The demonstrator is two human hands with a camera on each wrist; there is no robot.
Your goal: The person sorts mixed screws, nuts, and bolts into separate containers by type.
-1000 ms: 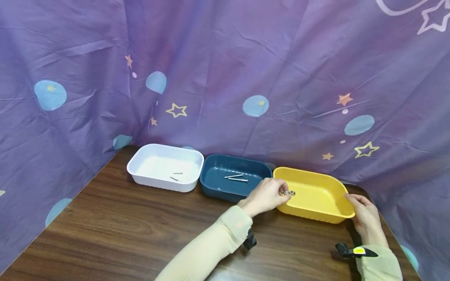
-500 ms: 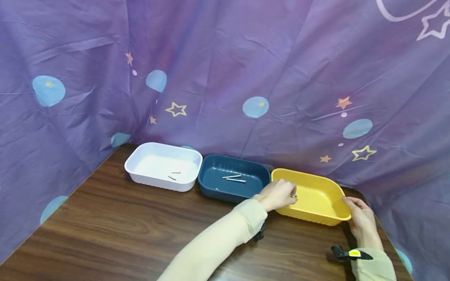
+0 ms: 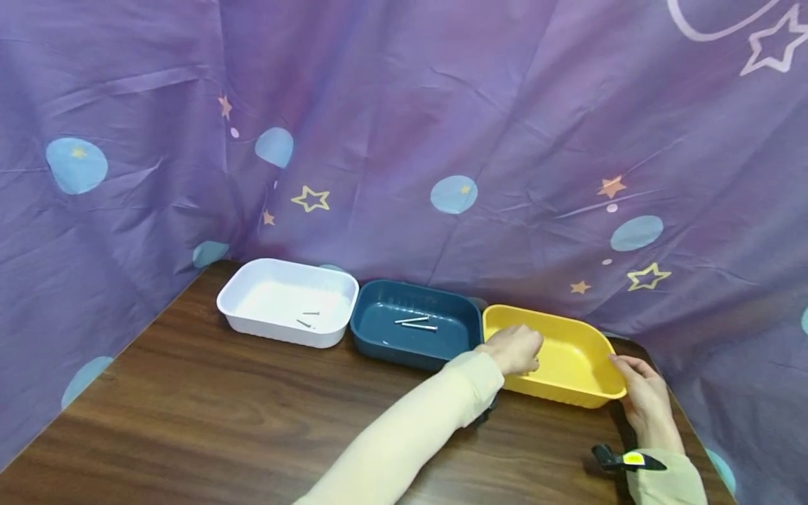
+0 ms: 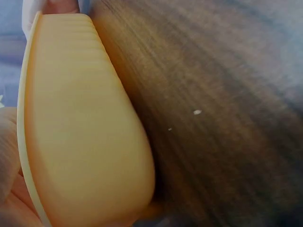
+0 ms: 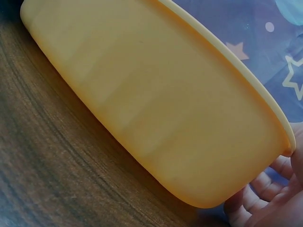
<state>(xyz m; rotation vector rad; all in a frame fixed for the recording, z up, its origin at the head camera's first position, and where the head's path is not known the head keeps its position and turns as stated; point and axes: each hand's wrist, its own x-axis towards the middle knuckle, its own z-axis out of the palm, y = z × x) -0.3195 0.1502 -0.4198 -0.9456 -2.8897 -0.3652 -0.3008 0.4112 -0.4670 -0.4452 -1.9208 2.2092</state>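
Observation:
My left hand [image 3: 516, 349] reaches over the near left rim of the yellow tray [image 3: 571, 400], fingers curled downward inside it. The small silver round nuts seen at its fingertips earlier are hidden behind the knuckles now. At the tray's right end my right hand [image 3: 649, 400] grips the rim, thumb on top. The right wrist view shows its curled fingers [image 5: 265, 189] under the rim, against the tray's outer wall [image 5: 156, 104]. In the left wrist view, part of my left hand [image 4: 9, 161] lies along the rim beside the tray's wall [image 4: 85, 118].
A dark blue tray [image 3: 394, 354] holding two long nails [image 3: 418, 327] stands directly left of the yellow one. Farther left is a white tray [image 3: 278, 335] with two small screws [image 3: 305, 324]. All stand on the wooden table [image 3: 252, 414] before a purple patterned curtain [image 3: 379, 126].
My left hand has moved right, farther over the yellow tray, and the silver nuts have gone out of sight behind it. My right hand keeps its hold on the rim.

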